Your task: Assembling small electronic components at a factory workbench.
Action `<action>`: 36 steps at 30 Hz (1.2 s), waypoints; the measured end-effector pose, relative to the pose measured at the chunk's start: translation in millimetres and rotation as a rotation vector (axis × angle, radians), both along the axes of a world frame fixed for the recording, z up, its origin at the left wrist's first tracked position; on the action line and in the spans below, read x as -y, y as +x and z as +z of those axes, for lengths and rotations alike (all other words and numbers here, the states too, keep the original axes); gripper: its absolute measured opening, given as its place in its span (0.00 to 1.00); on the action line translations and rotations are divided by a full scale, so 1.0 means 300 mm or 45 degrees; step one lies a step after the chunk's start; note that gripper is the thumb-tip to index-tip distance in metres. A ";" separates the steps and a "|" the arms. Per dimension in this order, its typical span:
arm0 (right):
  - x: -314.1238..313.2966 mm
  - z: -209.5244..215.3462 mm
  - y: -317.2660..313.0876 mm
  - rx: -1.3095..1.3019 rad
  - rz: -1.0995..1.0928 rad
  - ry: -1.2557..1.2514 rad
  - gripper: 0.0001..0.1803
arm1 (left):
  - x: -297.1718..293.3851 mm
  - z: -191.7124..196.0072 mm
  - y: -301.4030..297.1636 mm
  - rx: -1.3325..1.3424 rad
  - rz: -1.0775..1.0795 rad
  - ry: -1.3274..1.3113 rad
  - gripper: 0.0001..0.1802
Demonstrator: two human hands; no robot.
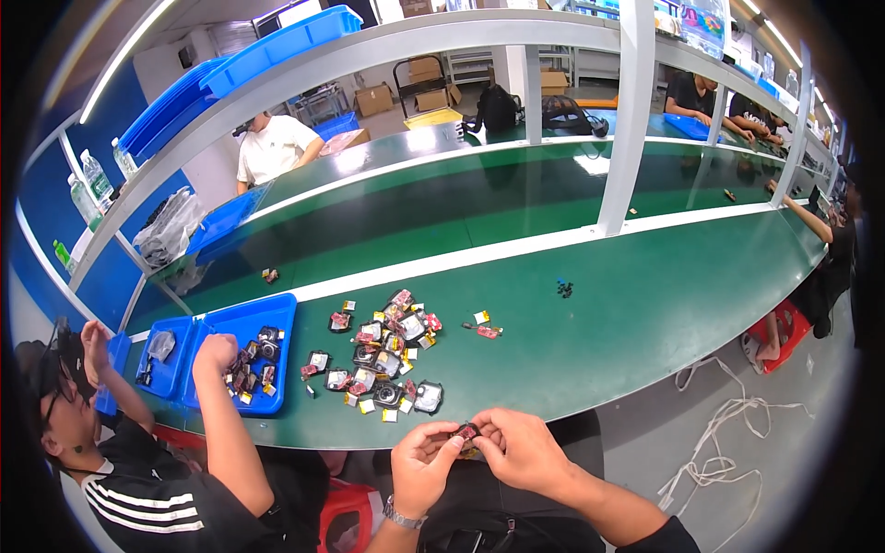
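Your left hand (422, 464) and right hand (519, 450) come together nearer you than the heap of small assemblies (387, 362) and a little to its right; both pinch one small assembly (465, 432) between thumbs and fingertips. That piece: dark-rimmed, reddish board on the face, partly covered by your fingers; any marking on it too small to read. Silver watch on your left wrist. Heap lies on the green table (553, 369): black housings with clear or whitish middles, red boards, pale cells with yellow ends, jumbled and touching. Right of the heap, a loose red board (489, 331) with a yellow-ended cell; farther right and beyond, a cluster of dark blue bits (564, 288). Left of the heap, a large blue tray (241, 318) holding similar black and red assemblies, a co-worker's hand (216, 353) above it. Past that, a smaller blue tray (171, 325) with a clear plastic bag (161, 346) and dark pieces. Far left beyond the heap, clear bottles (95, 175) with wrapped labels, print illegible; far right beyond it, up high, a big bottle (702, 26) bearing a colourful label.
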State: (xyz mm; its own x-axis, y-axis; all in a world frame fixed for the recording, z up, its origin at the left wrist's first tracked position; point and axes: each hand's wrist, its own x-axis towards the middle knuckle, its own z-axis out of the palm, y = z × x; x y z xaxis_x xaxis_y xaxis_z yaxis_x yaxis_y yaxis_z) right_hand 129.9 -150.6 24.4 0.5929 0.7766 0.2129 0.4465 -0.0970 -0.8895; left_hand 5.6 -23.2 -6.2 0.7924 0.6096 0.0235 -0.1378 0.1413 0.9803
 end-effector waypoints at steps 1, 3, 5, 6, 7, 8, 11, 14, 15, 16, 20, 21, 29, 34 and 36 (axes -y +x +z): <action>0.001 -0.003 -0.002 -0.004 -0.002 0.005 0.10 | 0.007 0.010 0.004 0.012 0.031 0.009 0.12; 0.003 -0.008 -0.002 0.020 0.026 -0.041 0.10 | 0.011 0.019 0.002 0.020 0.060 0.023 0.11; 0.010 0.000 -0.004 0.033 0.054 -0.050 0.11 | 0.010 0.021 -0.007 -0.042 0.031 0.040 0.11; 0.016 0.005 -0.007 0.048 0.085 -0.066 0.11 | 0.010 0.024 -0.008 -0.046 0.030 0.041 0.11; 0.018 0.007 -0.010 0.044 0.084 -0.064 0.11 | 0.008 0.028 -0.008 -0.083 0.027 0.088 0.11; 0.020 0.010 -0.013 0.093 0.072 -0.048 0.11 | 0.007 0.032 -0.007 -0.120 0.025 0.134 0.11; 0.023 0.017 -0.017 0.034 0.033 -0.031 0.12 | 0.002 0.044 -0.001 -0.107 -0.007 0.097 0.13; 0.025 0.001 -0.012 0.002 -0.019 -0.047 0.14 | -0.006 0.035 -0.004 -0.047 -0.067 -0.053 0.16; 0.025 -0.006 -0.011 0.078 -0.044 -0.063 0.14 | -0.009 0.021 -0.008 -0.049 -0.063 -0.055 0.16; 0.022 -0.009 -0.011 0.075 -0.039 -0.066 0.14 | -0.014 0.001 -0.014 0.000 -0.121 -0.163 0.17; 0.017 -0.033 -0.012 0.561 -0.121 0.132 0.13 | -0.010 -0.006 -0.021 0.010 -0.150 -0.310 0.21; 0.018 -0.036 -0.014 0.644 -0.091 0.110 0.13 | -0.009 -0.007 -0.019 0.010 -0.144 -0.313 0.21; -0.007 -0.039 -0.048 0.706 -0.190 0.128 0.12 | -0.006 -0.017 -0.015 -0.006 -0.129 -0.291 0.21; -0.021 -0.075 -0.058 0.769 -0.241 0.159 0.11 | -0.005 -0.029 -0.023 -0.016 -0.114 -0.285 0.20; -0.018 -0.073 -0.058 0.761 -0.224 0.193 0.11 | -0.005 -0.031 -0.025 -0.014 -0.107 -0.287 0.20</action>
State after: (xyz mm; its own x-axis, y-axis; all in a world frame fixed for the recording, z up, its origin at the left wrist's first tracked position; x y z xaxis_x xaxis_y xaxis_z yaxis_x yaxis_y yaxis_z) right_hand 112.5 -145.1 2.5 0.4539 0.6138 0.6459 0.8584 -0.1065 -0.5019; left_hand -1.9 -21.6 -15.4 0.8401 0.5302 -0.1147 -0.1057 0.3674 0.9240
